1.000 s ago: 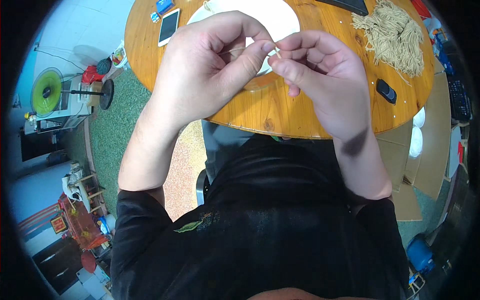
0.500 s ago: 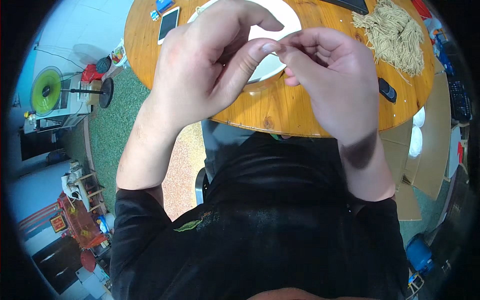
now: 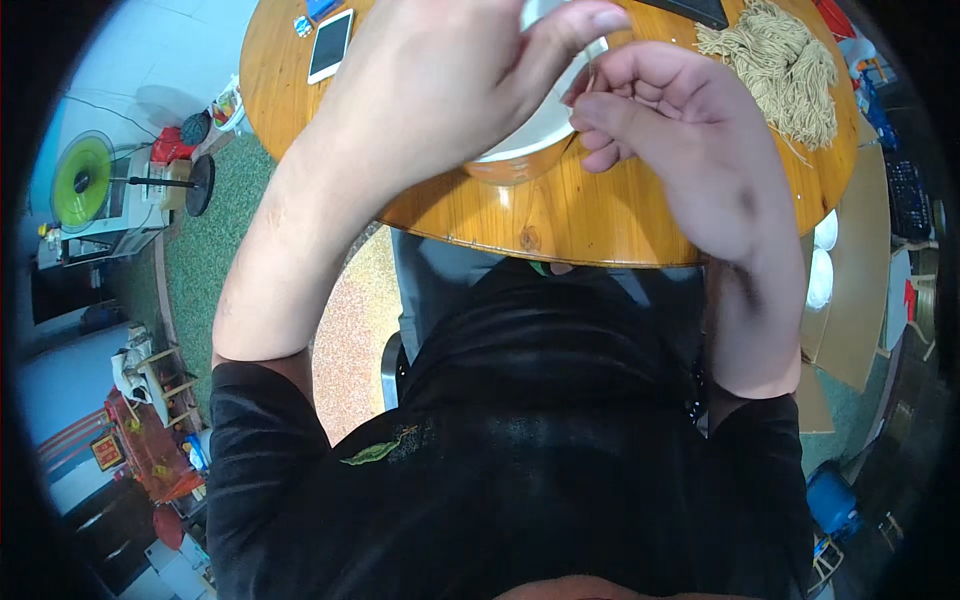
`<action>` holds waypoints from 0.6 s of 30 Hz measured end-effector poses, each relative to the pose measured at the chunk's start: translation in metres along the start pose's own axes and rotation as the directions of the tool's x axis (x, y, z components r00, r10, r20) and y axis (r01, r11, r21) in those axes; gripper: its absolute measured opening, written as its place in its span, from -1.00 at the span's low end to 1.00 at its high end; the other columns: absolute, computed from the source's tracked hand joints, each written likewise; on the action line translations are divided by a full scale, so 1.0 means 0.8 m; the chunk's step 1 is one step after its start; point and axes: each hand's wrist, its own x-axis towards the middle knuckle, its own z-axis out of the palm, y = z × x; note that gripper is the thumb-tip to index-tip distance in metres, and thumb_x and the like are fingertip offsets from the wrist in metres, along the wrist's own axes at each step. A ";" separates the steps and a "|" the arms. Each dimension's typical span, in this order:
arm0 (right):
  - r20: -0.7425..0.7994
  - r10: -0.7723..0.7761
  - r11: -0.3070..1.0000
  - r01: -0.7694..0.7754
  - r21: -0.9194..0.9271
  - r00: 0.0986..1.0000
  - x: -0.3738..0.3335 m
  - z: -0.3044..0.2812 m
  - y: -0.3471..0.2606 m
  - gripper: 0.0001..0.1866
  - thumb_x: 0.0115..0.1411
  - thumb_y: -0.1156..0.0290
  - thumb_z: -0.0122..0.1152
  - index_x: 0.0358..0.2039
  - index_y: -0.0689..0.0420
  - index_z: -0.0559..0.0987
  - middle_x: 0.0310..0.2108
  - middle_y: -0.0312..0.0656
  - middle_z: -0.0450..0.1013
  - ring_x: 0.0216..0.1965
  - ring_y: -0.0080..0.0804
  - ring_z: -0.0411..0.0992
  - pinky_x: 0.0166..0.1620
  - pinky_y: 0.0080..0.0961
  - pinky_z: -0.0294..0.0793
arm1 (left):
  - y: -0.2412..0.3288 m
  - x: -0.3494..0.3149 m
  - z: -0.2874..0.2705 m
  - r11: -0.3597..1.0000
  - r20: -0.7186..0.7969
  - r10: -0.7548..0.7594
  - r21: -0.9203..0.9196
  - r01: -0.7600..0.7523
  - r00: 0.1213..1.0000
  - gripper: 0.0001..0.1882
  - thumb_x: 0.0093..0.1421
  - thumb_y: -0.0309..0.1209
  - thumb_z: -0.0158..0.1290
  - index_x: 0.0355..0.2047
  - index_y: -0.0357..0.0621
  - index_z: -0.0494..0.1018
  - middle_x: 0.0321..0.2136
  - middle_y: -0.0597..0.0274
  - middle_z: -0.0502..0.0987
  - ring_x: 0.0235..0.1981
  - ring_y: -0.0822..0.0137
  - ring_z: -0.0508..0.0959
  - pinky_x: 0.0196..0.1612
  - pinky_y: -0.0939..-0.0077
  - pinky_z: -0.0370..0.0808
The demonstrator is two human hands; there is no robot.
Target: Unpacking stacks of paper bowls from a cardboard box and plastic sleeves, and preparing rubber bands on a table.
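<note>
My right hand (image 3: 675,130) is closed over the table's near part, thumb and forefinger pinched together. A thin, pale strand (image 3: 591,76) rises from that pinch; its far end cannot be made out. To the left and higher, my left hand (image 3: 455,85) has its thumb stretched out, apart from the right hand, with nothing visible against it. The picture's top edge and the hand itself hide its other fingers. Beneath both hands stands a round white basin (image 3: 535,135), largely covered by the left hand. A bundle of beige cord (image 3: 780,75) lies right of my right hand.
The round wooden table (image 3: 470,220) bears a white phone (image 3: 331,46) at left and a flat black device (image 3: 695,10) at the far edge. Cardboard (image 3: 850,300) leans at the right. A green fan (image 3: 83,180) stands off to the left.
My hands, whose fingertips met before, have come apart. The left has moved up and right, its thumb lifting away; the right has lowered slightly and keeps its pinch. The view has shifted a little.
</note>
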 end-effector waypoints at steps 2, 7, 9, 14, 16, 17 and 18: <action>-0.003 0.025 0.997 -0.024 0.080 1.000 -0.005 -0.009 0.005 -0.81 0.45 0.48 0.22 -0.05 0.30 0.66 -0.21 -0.19 0.65 -0.22 -0.48 0.64 -0.09 -0.57 0.64 | 0.006 -0.008 -0.004 0.999 -0.065 -0.022 -0.026 0.020 0.998 -0.69 0.31 -0.52 0.20 0.04 -0.30 0.46 -0.13 -0.03 0.53 -0.22 0.13 0.55 -0.15 0.32 0.50; 0.024 0.019 0.914 -0.027 0.404 1.000 -0.014 -0.015 0.031 -0.77 0.50 0.40 0.21 0.02 0.28 0.65 -0.16 -0.13 0.67 -0.16 -0.39 0.67 -0.04 -0.46 0.70 | -0.021 -0.055 0.015 0.983 0.131 0.061 -0.179 -0.037 0.990 -0.70 0.30 -0.56 0.30 0.02 -0.29 0.58 -0.12 0.23 0.68 -0.15 0.46 0.65 0.03 0.54 0.56; 0.031 0.019 0.886 -0.031 0.463 0.999 -0.018 -0.017 0.039 -0.76 0.50 0.41 0.20 0.03 0.28 0.65 -0.15 -0.11 0.67 -0.15 -0.38 0.67 -0.02 -0.43 0.71 | -0.014 -0.056 0.027 0.955 0.115 -0.062 -0.280 0.092 0.991 -0.64 0.20 -0.55 0.36 0.02 -0.24 0.62 -0.18 0.27 0.68 -0.16 0.43 0.63 0.05 0.49 0.55; -0.014 0.007 0.815 0.002 0.580 1.000 -0.024 -0.018 0.051 -0.74 0.47 0.41 0.26 0.03 0.31 0.68 -0.15 -0.05 0.68 -0.17 -0.32 0.71 -0.02 -0.43 0.73 | 0.012 -0.019 0.005 0.851 0.392 -0.279 -0.322 0.415 0.877 -0.78 0.21 -0.62 0.25 -0.11 -0.27 0.60 -0.35 0.16 0.63 -0.34 0.35 0.64 -0.22 0.50 0.59; -0.023 0.011 0.822 0.004 0.570 1.000 -0.025 -0.021 0.051 -0.76 0.46 0.42 0.27 -0.01 0.31 0.69 -0.18 -0.06 0.69 -0.17 -0.32 0.71 -0.01 -0.41 0.74 | 0.017 -0.013 0.005 0.840 0.401 -0.302 -0.317 0.441 0.865 -0.79 0.20 -0.63 0.27 -0.14 -0.26 0.62 -0.37 0.18 0.64 -0.35 0.40 0.64 -0.22 0.53 0.60; -0.024 0.011 0.822 0.005 0.570 1.000 -0.025 -0.022 0.051 -0.76 0.46 0.42 0.27 -0.01 0.31 0.69 -0.18 -0.06 0.69 -0.17 -0.32 0.71 -0.01 -0.41 0.74 | 0.018 -0.012 0.007 0.826 0.411 -0.326 -0.314 0.468 0.852 -0.79 0.18 -0.64 0.29 -0.16 -0.25 0.63 -0.40 0.20 0.66 -0.37 0.46 0.64 -0.22 0.57 0.62; -0.023 0.011 0.837 0.004 0.547 1.000 -0.025 -0.024 0.050 -0.77 0.45 0.43 0.28 -0.02 0.30 0.70 -0.19 -0.08 0.69 -0.18 -0.33 0.71 -0.02 -0.42 0.74 | 0.018 -0.011 0.008 0.826 0.412 -0.324 -0.315 0.467 0.852 -0.79 0.18 -0.64 0.29 -0.16 -0.25 0.63 -0.40 0.20 0.66 -0.37 0.46 0.64 -0.22 0.57 0.62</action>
